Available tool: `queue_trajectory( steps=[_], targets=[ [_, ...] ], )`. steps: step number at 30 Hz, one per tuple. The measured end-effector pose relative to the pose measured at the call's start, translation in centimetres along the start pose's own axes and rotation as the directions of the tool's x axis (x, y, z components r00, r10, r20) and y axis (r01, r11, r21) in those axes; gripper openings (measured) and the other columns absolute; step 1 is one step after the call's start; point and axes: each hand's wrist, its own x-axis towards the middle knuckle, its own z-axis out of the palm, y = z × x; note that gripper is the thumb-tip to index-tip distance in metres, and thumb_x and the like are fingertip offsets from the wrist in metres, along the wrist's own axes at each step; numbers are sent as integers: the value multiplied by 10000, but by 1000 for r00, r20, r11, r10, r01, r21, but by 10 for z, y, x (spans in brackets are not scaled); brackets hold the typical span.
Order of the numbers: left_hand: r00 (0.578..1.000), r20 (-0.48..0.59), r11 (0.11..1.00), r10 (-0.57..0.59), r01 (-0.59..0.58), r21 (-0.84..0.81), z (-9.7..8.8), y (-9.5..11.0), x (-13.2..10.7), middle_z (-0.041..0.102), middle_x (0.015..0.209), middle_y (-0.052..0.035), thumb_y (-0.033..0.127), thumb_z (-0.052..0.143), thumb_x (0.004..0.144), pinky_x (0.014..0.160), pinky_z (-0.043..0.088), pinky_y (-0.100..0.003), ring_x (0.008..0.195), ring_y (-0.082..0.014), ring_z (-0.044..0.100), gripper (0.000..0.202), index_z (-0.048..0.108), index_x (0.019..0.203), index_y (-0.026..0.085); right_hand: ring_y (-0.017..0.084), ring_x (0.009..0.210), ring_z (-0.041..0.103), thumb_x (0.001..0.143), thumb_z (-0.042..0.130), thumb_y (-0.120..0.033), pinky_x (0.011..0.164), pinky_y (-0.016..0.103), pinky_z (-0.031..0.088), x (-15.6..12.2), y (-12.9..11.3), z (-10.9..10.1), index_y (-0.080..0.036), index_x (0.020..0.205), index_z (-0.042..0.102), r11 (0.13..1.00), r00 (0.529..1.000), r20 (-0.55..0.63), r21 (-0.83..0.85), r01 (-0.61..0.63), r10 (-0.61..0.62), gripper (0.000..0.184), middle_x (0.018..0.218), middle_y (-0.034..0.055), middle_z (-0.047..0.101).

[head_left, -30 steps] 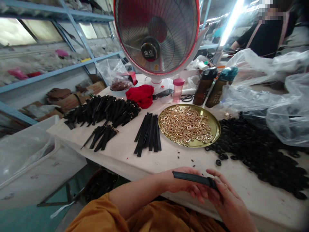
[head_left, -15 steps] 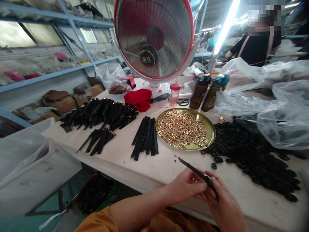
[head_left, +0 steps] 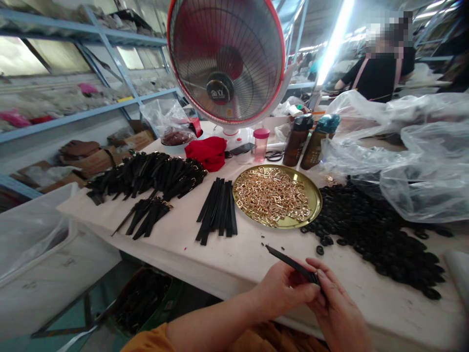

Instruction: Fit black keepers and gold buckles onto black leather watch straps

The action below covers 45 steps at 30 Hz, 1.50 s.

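Observation:
A thin black strap (head_left: 287, 261) is pinched between both hands at the near table edge, its free end pointing up and left. My left hand (head_left: 284, 288) grips it from below with fingers curled. My right hand (head_left: 335, 313) closes on its right end with thumb and fingertips. Just beyond lie a bundle of loose black straps (head_left: 218, 209), a gold tray (head_left: 315, 198) filled with gold buckles (head_left: 271, 195), and a big heap of small black loops (head_left: 373, 230).
A pile of finished black straps (head_left: 146, 173) and a smaller bunch (head_left: 146, 215) lie at left. A red-rimmed heater (head_left: 227, 58), red cloth (head_left: 207, 151), pink cup (head_left: 261, 144), two bottles (head_left: 306, 139) and clear plastic bags (head_left: 410, 151) stand behind. Another person (head_left: 377, 68) works at far right.
The strap has tilted from lying level across my hands to pointing up-left, and both hands have closed tighter round its right end. The view has shifted slightly right.

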Motion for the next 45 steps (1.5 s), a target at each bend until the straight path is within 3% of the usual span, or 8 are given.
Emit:
queue_trajectory(
  steps=[5, 10, 14, 20, 30, 34, 38, 45],
  targets=[
    [998, 60, 999, -35, 35, 6, 3, -5, 8, 599, 692, -10, 209, 584, 672, 639, 483, -265, 601, -102, 580, 212, 534, 856, 117, 273, 1038, 545, 683, 656, -355, 902, 413, 435, 0, 9, 2, -258, 1024, 627, 988, 994, 28, 106, -111, 109, 356, 1190, 58, 552],
    [992, 75, 992, -102, 107, -65, -4, -13, 17, 591, 661, 0, 286, 599, 670, 588, 471, -284, 540, -110, 563, 282, 504, 889, 135, 222, 730, 614, 739, 546, -471, 650, 371, 515, 7, 17, 6, -255, 1049, 560, 856, 953, 104, 420, -302, 285, 379, 818, 44, 641],
    [998, -54, 997, -38, 41, 60, -16, -1, 18, 561, 631, 7, 303, 606, 673, 615, 427, -242, 578, -94, 527, 242, 542, 808, 113, 154, 514, 487, 819, 431, -497, 504, 289, 413, 15, 12, 6, -194, 1124, 490, 938, 970, 29, 249, -242, 243, 434, 568, -22, 511],
    [972, -194, 977, -133, 162, 139, -21, 7, 16, 530, 584, 11, 289, 597, 619, 518, 357, -204, 536, -81, 470, 217, 569, 718, 98, 161, 583, 490, 845, 378, -493, 548, 285, 394, 13, 4, 12, -202, 1116, 465, 992, 994, -83, -103, -74, 65, 407, 663, -9, 499],
    [946, -172, 907, -275, 315, 280, -24, -7, 14, 484, 537, 40, 251, 511, 629, 511, 368, -200, 501, -73, 445, 130, 498, 687, 136, 111, 411, 402, 817, 429, -520, 403, 225, 323, 12, 25, 8, -181, 1075, 504, 919, 937, 153, 199, -341, 314, 432, 475, -64, 413],
    [940, -190, 785, -282, 340, 518, -35, 3, 10, 463, 549, 53, 266, 494, 658, 503, 344, -192, 532, -81, 441, 122, 492, 713, 157, 185, 670, 589, 764, 550, -442, 612, 305, 475, 23, 28, -2, -218, 1034, 579, 992, 965, 258, -123, -21, 52, 352, 749, 33, 626],
    [966, -162, 759, -201, 258, 598, -36, 13, 9, 424, 576, 59, 247, 464, 684, 507, 305, -185, 559, -74, 403, 94, 483, 712, 160, 241, 898, 594, 758, 579, -356, 782, 370, 470, 32, 22, -9, -245, 999, 618, 864, 906, 377, -375, 338, -191, 268, 966, 74, 641],
    [996, 27, 707, -91, 45, 706, -35, 17, 13, 332, 537, 57, 243, 448, 736, 483, 232, -204, 541, -67, 336, 191, 397, 573, 158, 251, 845, 634, 795, 533, -353, 731, 389, 505, 30, 34, -9, -217, 1015, 591, 697, 828, 438, -468, 543, -351, 265, 948, 94, 677]
  ],
)
